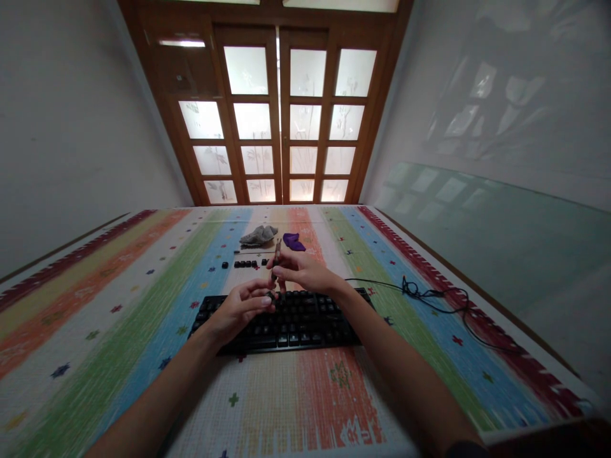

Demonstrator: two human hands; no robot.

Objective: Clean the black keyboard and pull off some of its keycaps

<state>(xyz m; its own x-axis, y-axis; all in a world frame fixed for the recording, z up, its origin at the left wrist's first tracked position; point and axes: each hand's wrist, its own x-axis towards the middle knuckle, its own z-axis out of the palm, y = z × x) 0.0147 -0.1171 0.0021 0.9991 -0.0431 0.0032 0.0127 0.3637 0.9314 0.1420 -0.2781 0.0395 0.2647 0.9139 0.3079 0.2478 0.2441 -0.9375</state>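
Note:
Above the black keyboard point(291, 340), my two hands meet over its upper rows. My left hand point(244, 306) is closed, with thumb and fingers pinching a small black piece that looks like a keycap point(272, 296). A slim upright tool point(278, 245), its exact kind too small to make out, is gripped in my right hand point(305, 270); its lower end points down toward the left fingertips. Several loose black keycaps point(245, 263) lie in a row behind the keyboard. Part of the keyboard is hidden beneath both hands.
Farther back lie a grey cloth point(259, 236), a purple cloth point(293, 241) and a thin dark stick point(255, 253). A black cable point(415, 289) runs off to the right in loose loops. The striped tablecloth point(114, 343) covers the table between two walls, with a wooden glazed door point(279, 146) beyond.

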